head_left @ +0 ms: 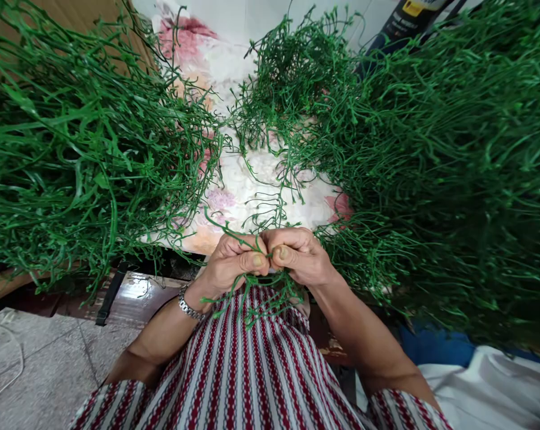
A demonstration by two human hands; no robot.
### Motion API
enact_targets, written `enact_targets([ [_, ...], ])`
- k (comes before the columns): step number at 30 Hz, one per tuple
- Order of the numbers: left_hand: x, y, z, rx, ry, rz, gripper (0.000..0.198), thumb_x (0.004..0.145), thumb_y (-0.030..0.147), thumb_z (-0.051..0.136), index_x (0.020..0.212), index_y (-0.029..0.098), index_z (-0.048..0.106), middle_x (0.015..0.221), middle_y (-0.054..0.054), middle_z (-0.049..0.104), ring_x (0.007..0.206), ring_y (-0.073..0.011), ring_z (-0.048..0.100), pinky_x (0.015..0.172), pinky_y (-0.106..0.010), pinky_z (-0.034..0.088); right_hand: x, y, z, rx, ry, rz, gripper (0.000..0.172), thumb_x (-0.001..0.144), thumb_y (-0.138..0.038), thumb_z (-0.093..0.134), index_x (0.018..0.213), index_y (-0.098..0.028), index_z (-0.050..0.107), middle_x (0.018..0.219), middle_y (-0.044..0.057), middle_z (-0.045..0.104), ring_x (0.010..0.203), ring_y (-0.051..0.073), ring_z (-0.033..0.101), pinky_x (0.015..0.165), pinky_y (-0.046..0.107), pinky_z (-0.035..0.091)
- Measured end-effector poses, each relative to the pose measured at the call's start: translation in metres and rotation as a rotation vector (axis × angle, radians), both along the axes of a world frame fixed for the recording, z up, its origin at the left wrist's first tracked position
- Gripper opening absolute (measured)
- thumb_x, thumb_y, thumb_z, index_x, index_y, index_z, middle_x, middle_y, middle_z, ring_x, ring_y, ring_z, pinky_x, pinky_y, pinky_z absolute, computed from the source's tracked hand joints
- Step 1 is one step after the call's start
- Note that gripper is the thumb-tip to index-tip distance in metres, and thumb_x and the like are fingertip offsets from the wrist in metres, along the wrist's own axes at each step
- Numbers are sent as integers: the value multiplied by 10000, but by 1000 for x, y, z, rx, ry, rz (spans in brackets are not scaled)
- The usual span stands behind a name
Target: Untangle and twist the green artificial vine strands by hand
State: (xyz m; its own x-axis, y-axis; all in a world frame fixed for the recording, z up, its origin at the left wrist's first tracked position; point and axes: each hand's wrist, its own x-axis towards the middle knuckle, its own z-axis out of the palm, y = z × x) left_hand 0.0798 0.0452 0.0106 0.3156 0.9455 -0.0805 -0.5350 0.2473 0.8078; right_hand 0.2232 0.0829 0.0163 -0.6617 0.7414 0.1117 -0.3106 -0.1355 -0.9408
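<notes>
Close in front of my body, my left hand [234, 263] and my right hand [299, 257] meet, knuckles nearly touching. Both pinch a thin green artificial plant stem [227, 229] between thumb and bent forefinger. One end of it sticks out up and to the left past my left hand. Small green branches [252, 313] hang below the two hands. What lies inside the fingers is mostly hidden. Just beyond, a loose branched stem [279, 206] rests on the floral cloth [247, 173].
A large heap of green stems [82, 161] fills the left side, and another heap [453, 167] the right. A smaller clump [297, 71] lies at the back. Behind stands a dark tube-shaped container [407, 27]; cardboard [86, 24] is at the back left.
</notes>
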Motion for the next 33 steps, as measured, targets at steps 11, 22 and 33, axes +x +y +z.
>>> enact_targets([
  [11, 4, -5, 1, 16, -169, 66, 290, 657, 368, 692, 504, 142, 596, 373, 28, 431, 351, -51, 337, 417, -222, 307, -14, -6, 1, -45, 56, -318, 448, 783, -534, 500, 512, -201, 371, 419, -56, 330, 412, 91, 334, 457, 253, 342],
  [22, -2, 2, 5, 31, 118, 354, 172, 762, 291, 628, 677, 146, 665, 596, -1, 558, 477, -65, 458, 436, -206, 325, 33, 6, 47, 353, 44, -718, 331, 909, -488, 310, 758, -289, 527, 530, -54, 240, 384, 80, 131, 330, 202, 202],
  [33, 8, 4, 20, 133, 174, 509, 175, 747, 343, 634, 709, 184, 698, 709, -24, 556, 615, -102, 489, 550, -220, 404, 9, -23, 53, 756, -772, -397, 339, 770, -388, 621, 1029, -181, 551, 869, 40, 627, 648, 116, 546, 591, 247, 434],
])
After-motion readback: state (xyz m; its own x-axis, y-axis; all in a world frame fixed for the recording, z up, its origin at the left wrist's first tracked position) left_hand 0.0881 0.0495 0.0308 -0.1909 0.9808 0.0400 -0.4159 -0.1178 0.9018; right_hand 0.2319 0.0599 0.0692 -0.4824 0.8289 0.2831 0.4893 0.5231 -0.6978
